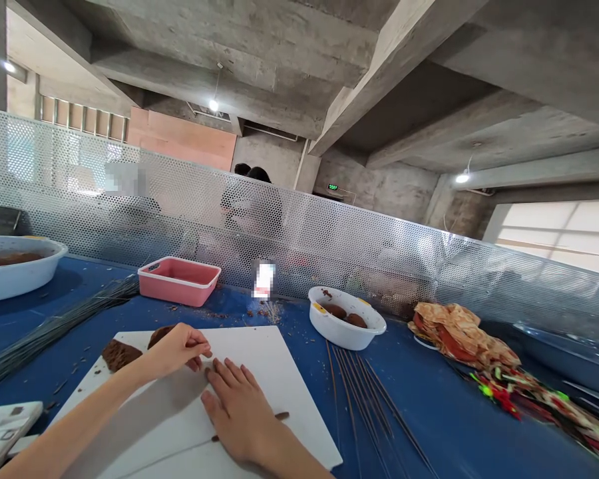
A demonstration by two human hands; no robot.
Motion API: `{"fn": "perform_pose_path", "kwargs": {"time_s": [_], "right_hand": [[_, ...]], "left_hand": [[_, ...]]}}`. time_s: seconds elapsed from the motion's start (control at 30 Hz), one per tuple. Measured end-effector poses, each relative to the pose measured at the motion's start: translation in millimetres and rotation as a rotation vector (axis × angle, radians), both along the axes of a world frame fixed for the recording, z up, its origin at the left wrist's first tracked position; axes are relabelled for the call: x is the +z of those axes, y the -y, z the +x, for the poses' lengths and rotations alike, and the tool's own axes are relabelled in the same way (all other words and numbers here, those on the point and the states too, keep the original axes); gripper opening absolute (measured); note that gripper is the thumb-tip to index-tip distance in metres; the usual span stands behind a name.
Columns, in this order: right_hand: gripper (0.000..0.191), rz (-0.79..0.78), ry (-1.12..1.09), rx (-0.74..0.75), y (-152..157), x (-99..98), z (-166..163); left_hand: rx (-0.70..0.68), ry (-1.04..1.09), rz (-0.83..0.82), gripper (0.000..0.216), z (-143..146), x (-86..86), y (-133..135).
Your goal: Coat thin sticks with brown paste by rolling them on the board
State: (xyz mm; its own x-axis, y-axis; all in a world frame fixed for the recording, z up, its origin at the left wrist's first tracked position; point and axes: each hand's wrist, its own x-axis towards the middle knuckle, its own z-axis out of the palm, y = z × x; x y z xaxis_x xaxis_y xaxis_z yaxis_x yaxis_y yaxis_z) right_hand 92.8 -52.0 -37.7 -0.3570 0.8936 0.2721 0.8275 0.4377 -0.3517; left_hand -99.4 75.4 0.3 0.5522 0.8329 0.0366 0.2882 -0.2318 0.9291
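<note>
Blue table [429, 426] ran across the lower view, with a white cutting board [274, 372] lying on it. The right hand [242, 416] was open and flat on the board, fingers spread, over a thin brown stick [281, 416] whose ends showed on either side of the palm. The left hand [177, 349] was just beside the right fingertips, its thumb and fingers curled into a pinch; whether it gripped anything was too small to tell. Beyond it on the board lay a slab of brown paste [120, 354] touching a rounded brown lump [158, 334].

Left of the board was a long bundle of thin wires [54, 332]; to the right lay loose dark sticks [364, 399]. Farther along stood a white bowl [324, 326] holding brown lumps, then a heap of tan and red material [459, 336] beside colourful strips [519, 392]. A pink tray [180, 281] and a white basin [14, 266] with brown paste sat at the far left. Past a perforated metal screen [289, 226], two blurred people [252, 199] stood beneath a concrete ceiling [229, 53].
</note>
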Motion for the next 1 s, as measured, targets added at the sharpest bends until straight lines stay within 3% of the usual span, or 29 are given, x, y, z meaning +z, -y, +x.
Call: {"fn": "perform_pose_path", "kwargs": {"time_s": [0.3,0.5,0.77,1.0], "right_hand": [[0.057,-0.015,-0.013,0.001,2,2.7,0],[0.056,-0.013,-0.048,-0.008,1,0.0,0],[0.055,-0.017,-0.058,-0.001,4,4.8,-1],[0.058,-0.062,-0.062,-0.002,6,9.6,-1]], "left_hand": [[0.044,-0.008,0.027,0.054,1,-4.4,-3],[0.068,-0.020,-0.001,0.051,2,2.3,2],[0.116,0.066,-0.017,0.057,-1,14.2,5],[0.100,0.120,-0.036,0.065,-1,7.2,-5]]}}
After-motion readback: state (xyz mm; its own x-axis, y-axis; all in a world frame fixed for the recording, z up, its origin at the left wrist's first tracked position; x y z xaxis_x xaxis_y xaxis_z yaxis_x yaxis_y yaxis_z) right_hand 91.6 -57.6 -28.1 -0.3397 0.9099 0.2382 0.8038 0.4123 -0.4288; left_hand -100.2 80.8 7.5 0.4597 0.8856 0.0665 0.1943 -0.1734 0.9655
